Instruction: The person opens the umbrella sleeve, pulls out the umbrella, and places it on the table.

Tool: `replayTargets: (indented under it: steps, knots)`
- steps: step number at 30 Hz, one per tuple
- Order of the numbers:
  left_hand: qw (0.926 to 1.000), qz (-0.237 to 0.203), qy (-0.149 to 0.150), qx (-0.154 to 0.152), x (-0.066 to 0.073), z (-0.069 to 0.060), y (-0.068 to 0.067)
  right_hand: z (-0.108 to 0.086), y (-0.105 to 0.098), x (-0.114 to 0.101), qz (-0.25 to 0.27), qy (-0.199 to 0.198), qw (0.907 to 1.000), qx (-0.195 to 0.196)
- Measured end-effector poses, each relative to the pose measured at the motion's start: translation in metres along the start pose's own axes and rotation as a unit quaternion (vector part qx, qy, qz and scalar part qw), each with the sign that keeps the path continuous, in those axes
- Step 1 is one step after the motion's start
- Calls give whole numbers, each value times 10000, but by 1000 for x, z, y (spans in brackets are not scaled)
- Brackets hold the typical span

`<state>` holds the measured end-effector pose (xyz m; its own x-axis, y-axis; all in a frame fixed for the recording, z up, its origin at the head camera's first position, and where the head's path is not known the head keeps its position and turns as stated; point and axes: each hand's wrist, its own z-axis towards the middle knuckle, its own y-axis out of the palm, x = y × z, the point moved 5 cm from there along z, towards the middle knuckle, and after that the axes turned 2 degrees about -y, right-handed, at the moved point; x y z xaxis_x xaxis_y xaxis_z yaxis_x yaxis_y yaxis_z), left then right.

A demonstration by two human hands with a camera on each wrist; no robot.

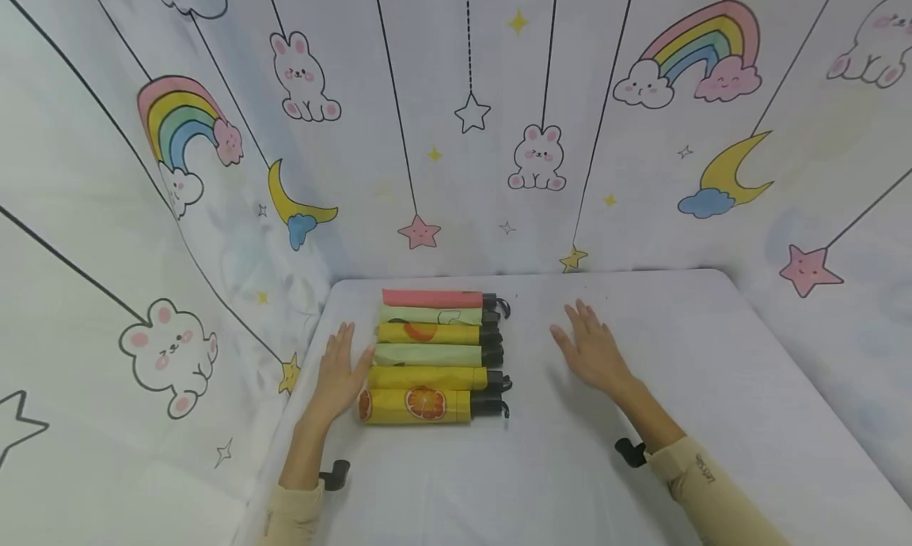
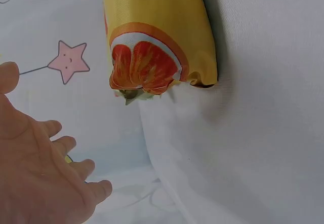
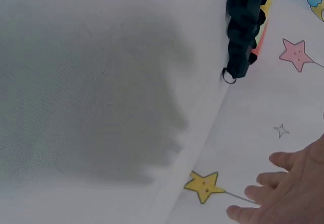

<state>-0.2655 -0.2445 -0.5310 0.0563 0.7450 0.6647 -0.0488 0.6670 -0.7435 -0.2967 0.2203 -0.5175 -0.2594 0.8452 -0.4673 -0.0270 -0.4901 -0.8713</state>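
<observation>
Several folded umbrellas lie side by side in a column on the white table. The nearest umbrella point(image 1: 449, 407) is yellow with orange-slice prints; the farthest is a red umbrella point(image 1: 432, 298), with yellow and pale green ones between. Their black handles point(image 3: 240, 41) with wrist loops point right. My left hand point(image 1: 342, 380) is beside their left ends, fingers extended; whether the thumb touches one I cannot tell. In the left wrist view, the printed end of the yellow umbrella point(image 2: 162, 11) is apart from the palm. To the right of the handles, my right hand point(image 1: 591, 356) hovers with straight fingers, holding nothing.
The white-covered table point(image 1: 684, 324) extends right of the umbrellas and toward me. Behind and beside it hangs a pale cloth point(image 1: 484, 182) printed with rabbits, stars, moons and rainbows. Black wrist-worn pieces point(image 1: 630, 453) stick out near both sleeves.
</observation>
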Motion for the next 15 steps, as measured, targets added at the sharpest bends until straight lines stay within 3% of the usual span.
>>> replayTargets:
  steps: [7, 15]
  knots:
    - [9987, -327, -319, -221, -15, -1, 4, -1, 3, -8, 240, 41, 9997, -35]
    - [9895, -1279, -613, -266, -11, -16, 7, -2, 6, -17, 580, 304, 9969, -440]
